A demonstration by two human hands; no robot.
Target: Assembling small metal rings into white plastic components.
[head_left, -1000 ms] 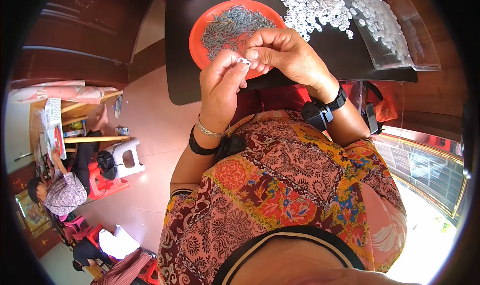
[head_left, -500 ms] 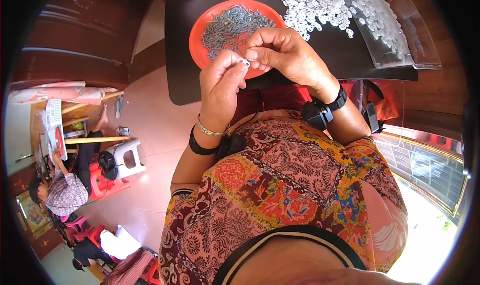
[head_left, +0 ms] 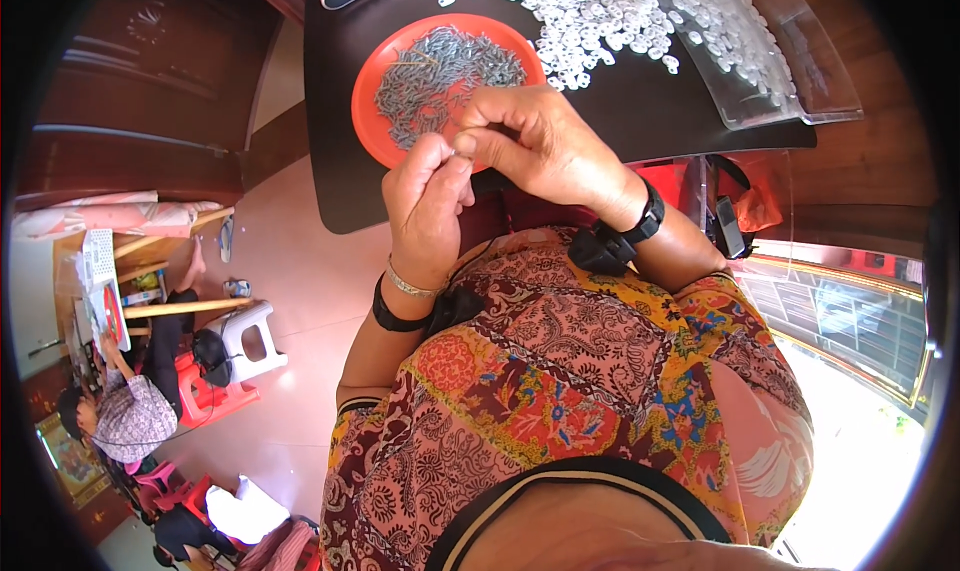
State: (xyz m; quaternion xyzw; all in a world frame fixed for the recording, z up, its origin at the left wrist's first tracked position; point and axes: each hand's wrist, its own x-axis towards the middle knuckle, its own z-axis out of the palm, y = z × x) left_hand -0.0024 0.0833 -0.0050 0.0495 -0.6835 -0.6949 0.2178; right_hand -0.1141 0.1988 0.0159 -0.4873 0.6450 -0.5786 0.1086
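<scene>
Here we go, left hand (head_left: 425, 206) and right hand (head_left: 548, 149) meeting tip to tip by the red plate (head_left: 367, 106)
Both pinch thumb to finger, anything between them too hidden to tell; grey bits (head_left: 450, 66) lie heaped in the plate on the black table (head_left: 335, 176), white bits (head_left: 590, 21) scattered to its right
</scene>
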